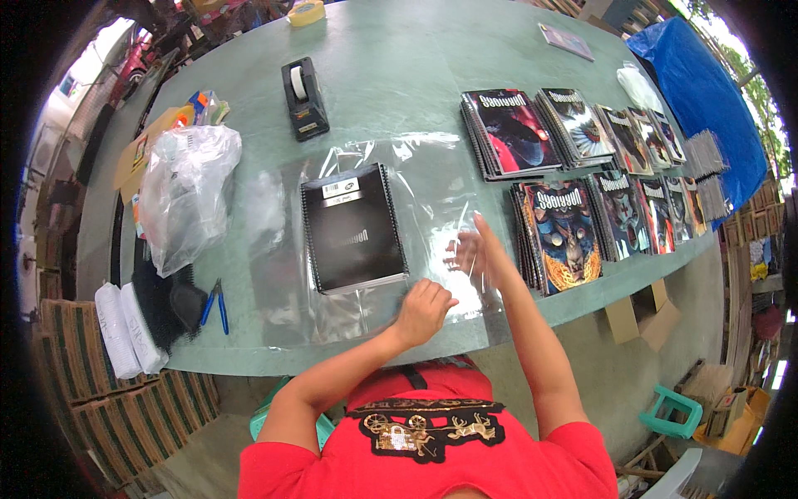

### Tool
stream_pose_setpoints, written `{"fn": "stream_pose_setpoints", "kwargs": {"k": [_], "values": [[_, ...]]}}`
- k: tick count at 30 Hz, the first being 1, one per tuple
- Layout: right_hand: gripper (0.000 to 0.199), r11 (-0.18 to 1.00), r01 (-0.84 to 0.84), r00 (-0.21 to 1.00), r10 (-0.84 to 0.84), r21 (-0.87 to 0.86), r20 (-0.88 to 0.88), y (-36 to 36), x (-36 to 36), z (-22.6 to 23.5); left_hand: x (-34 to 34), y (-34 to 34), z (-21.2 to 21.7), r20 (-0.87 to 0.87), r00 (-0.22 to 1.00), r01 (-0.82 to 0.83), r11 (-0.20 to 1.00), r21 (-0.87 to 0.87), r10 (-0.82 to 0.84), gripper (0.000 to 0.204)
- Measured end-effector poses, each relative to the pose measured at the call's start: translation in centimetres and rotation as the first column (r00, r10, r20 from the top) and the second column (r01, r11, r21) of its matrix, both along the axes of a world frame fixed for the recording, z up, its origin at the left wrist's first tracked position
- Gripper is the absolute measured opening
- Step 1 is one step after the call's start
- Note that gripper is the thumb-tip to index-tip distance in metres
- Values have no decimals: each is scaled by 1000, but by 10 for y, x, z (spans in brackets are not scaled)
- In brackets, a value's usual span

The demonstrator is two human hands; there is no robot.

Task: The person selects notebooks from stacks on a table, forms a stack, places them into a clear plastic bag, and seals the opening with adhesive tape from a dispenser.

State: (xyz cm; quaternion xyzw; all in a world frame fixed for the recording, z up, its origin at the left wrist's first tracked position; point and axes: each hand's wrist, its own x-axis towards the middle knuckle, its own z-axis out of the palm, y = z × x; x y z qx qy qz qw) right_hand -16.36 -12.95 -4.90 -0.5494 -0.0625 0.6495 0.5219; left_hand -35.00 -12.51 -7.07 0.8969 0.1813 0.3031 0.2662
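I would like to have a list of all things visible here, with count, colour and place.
Table: one, green, centre
Film: uncounted, clear, mid-table
Notebook: top one, black, on film
Stacks: about ten, multicoloured, table right
Dispenser: one, black, beyond notebook
Tape: one roll, yellow, far edge
Bag: one, whitish, table left
Pliers: one, blue, near left
Tarp: one, blue, right
Stool: one, green, floor right
Bundles: several, brown, floor left
Background clutter: too unclear
Shirt: one, red, on person
Left hand: one, bare, near edge
Right hand: one, bare, film's right
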Motion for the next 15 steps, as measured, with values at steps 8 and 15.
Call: {"fn": "stream_pose_setpoints", "kwargs": {"k": [8, 15], "values": [[38, 977, -205, 920, 172, 61, 352, 70, 46, 9, -37, 70, 95, 48, 997, -74, 963, 259, 64, 34], [29, 667, -680, 326, 647, -304, 689, 81, 0, 111, -98, 193, 41, -221, 754, -655, 734, -181, 618, 67]]}}
